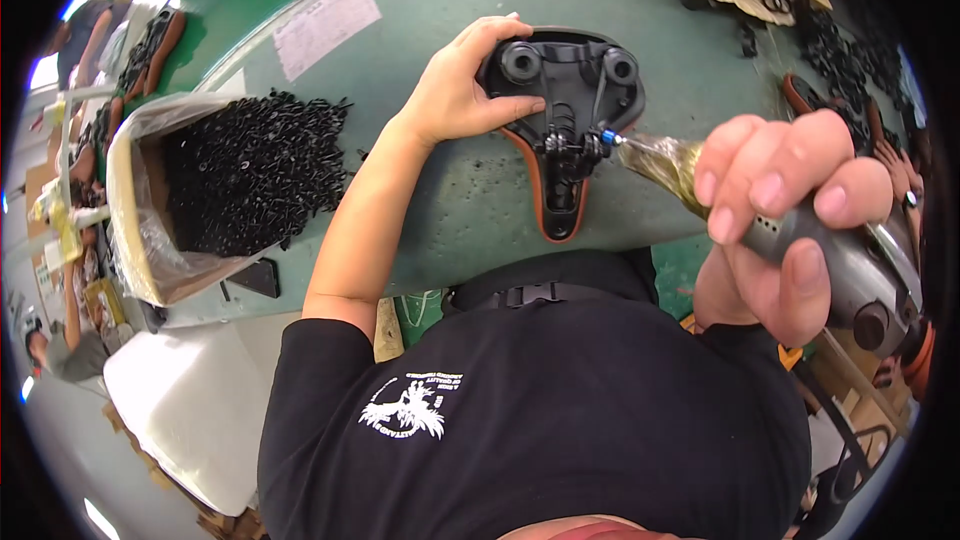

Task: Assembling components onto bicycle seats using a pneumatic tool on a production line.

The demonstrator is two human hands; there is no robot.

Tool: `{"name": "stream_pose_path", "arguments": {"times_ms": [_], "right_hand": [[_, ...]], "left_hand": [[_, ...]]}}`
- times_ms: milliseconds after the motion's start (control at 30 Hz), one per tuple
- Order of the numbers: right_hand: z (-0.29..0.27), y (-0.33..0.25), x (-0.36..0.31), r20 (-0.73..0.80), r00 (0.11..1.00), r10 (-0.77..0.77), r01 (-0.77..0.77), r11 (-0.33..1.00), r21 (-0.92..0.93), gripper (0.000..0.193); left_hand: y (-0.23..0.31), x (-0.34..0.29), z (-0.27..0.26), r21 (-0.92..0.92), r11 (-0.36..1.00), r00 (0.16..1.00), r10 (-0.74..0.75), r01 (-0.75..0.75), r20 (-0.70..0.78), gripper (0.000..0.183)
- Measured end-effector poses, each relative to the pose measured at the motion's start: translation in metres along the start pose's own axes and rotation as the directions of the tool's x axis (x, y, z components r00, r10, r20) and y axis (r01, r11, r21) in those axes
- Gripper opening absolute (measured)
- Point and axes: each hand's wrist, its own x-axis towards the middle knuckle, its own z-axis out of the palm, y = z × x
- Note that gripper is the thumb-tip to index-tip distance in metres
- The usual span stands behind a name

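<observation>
Left hand [462, 90] clamps an upturned bicycle saddle [566, 112] by its wide end, probably light, stiff, best held there; right hand [785, 190] grips a power driver [848, 268].

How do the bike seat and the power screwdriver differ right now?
The bike seat is black and orange-brown; the power screwdriver is mostly grey. The left hand grips the bike seat; the right hand grips the power screwdriver. Both are held.

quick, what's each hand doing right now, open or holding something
Left hand: closed on the upturned bicycle saddle.
Right hand: closed around the grey power driver.
</observation>
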Motion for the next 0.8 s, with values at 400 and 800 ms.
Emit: {"name": "stream_pose_path", "arguments": {"times_ms": [400,800], "right_hand": [[-0.019,0.024,0.0,0.162,0.982,0.092,-0.093,0.996,-0.002,0.041],[0.037,0.076,0.005,0.048,0.997,0.058,-0.055,0.996,-0.065,0.037]], "left_hand": [[0.047,-0.036,0.064,0.621,0.777,0.849,0.258,0.101,-0.461,0.048],[0.015,-0.045,0.05,0.412,0.911,0.81,0.241,0.001,-0.535,0.05]]}}
